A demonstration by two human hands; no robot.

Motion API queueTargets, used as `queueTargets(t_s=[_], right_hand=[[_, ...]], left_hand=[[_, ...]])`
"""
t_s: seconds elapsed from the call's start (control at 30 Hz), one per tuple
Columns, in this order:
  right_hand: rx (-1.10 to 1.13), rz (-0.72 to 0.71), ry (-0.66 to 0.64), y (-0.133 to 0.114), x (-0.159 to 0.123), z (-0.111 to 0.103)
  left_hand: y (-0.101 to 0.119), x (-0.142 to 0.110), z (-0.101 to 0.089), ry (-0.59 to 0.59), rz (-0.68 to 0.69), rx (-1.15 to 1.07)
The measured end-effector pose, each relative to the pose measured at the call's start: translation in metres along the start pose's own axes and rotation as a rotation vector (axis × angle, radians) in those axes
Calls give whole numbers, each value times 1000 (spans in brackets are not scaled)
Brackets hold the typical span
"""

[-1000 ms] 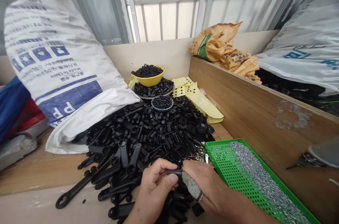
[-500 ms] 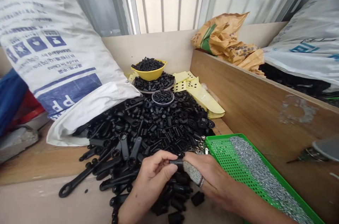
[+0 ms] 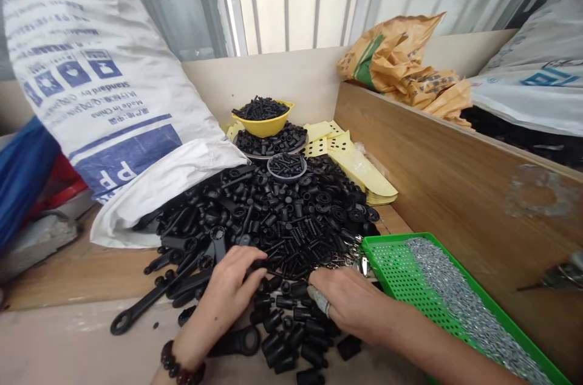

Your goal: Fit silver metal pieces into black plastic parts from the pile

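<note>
My left hand (image 3: 232, 288) reaches over the left part of a heap of black plastic parts (image 3: 291, 209). Its thumb and fingers are apart, with the fingertips at small dark pieces. My right hand (image 3: 341, 300) is closed at the front of the heap, a grey wrap (image 3: 319, 301) around one finger. Whatever its fingers hold is hidden. Between and below my hands lie several short black cylinders (image 3: 296, 336). A black handle with a ring end (image 3: 239, 341) lies by my left wrist.
To the right stands a green perforated tray (image 3: 396, 288) of small metal pins, beside a wooden partition (image 3: 437, 172). Behind the heap are a yellow bowl (image 3: 264, 126), a small round bowl (image 3: 286, 177) and yellow sheets (image 3: 364, 175). A big white sack (image 3: 113, 81) leans at left.
My hands were together on a black cylinder and have moved apart, the left one to the left. That cylinder no longer shows between them. The view has shifted slightly.
</note>
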State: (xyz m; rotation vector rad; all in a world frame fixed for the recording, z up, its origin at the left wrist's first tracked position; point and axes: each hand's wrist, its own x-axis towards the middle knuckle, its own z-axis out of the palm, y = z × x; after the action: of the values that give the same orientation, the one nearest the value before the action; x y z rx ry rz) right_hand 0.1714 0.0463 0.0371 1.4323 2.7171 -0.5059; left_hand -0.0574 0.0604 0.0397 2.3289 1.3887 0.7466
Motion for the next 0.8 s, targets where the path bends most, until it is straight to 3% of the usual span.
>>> queueTargets(t_s=[0.13,0.23,0.33,0.43,0.53,0.7,0.8], right_hand=[[-26,-5,-21,-4,6,3],[-8,-1,-8,5,6,-1],[73,45,63,26,-1,-11],[74,124,96,48,-9,-16],[-48,109,32,58,-15,-10],[-161,108,0,55,-14,5],[-186,114,20,51,-10,5]], left_hand=[[-11,4,1,-66,81,236],[-3,9,8,-169,109,505],[8,16,13,-194,108,677],[13,21,18,-182,98,722],[16,23,21,-182,88,756],[13,21,18,-168,51,778],[7,17,13,-67,29,686]])
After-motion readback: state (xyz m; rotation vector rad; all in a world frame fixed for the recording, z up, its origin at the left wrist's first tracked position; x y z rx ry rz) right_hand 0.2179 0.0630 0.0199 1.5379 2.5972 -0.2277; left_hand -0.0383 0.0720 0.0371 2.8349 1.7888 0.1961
